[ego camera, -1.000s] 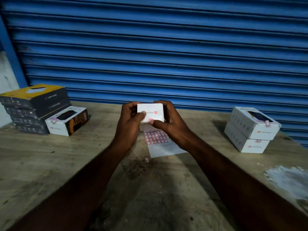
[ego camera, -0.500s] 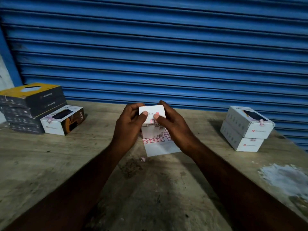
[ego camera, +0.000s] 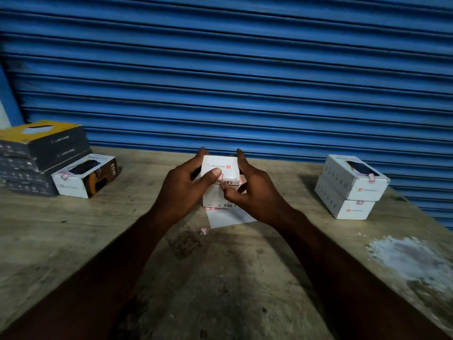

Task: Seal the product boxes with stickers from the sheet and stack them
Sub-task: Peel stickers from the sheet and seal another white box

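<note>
The left hand [ego camera: 186, 190] grips the white box [ego camera: 220, 164], its thumb pressed flat on the near face. The right hand [ego camera: 255, 192] curls round the box's right side, thumb tucked at the lower edge. The box hangs just above the sticker sheet [ego camera: 228, 218] on the worktop [ego camera: 220, 278]. In the last half second it has tipped to show its barcode side, so the sticker is probably being folded over the flap. Well right of the sheet stands the two-box stack [ego camera: 350, 187], likely its destination.
</note>
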`<state>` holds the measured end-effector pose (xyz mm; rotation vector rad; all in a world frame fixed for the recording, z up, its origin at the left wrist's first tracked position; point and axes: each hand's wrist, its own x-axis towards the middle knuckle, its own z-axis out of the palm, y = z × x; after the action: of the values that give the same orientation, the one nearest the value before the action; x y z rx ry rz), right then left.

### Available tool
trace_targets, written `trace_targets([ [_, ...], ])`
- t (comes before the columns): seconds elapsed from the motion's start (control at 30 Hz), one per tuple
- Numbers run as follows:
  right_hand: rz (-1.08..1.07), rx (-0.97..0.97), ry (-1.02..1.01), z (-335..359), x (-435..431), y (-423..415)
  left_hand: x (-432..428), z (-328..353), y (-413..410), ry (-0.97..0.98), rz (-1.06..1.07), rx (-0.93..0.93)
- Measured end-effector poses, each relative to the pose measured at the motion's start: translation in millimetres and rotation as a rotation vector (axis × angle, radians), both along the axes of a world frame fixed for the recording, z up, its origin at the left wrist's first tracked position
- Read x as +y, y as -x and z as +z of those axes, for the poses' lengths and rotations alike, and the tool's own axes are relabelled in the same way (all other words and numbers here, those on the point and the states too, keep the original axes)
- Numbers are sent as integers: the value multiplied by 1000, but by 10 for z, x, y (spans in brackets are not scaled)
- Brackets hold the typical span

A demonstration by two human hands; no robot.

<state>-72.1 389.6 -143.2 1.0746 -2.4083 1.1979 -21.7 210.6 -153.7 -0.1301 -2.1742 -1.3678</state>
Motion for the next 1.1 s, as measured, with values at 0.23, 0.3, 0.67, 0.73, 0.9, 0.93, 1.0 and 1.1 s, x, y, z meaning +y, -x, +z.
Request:
trace_targets([
  [0.23, -7, -107, 143, -16, -21, 11, -31, 81, -96, 251, 74, 79],
  [0.3, 20, -167, 219, -8, -24, 9, -44, 105, -118, 264, 54, 90],
  [0.67, 104, -437, 470, 113, -101, -42, 32, 91, -133, 144, -107, 100],
  [0.73, 114, -494, 485, 121, -94, -31, 36, 74, -124, 122, -122, 93],
  [0.9, 103, -523, 571, 123, -89, -43, 57, 67, -115, 73, -156, 84],
  [0.93, 120, -535, 574, 124, -91, -62, 82, 69, -125, 53, -163, 72],
  [1.0, 163, -577, 565, 125, -94, -90, 125, 80, -143, 36, -141, 60],
  [1.1, 211, -593, 500, 128, -105, -112, 129, 103, -140, 31, -92, 74],
])
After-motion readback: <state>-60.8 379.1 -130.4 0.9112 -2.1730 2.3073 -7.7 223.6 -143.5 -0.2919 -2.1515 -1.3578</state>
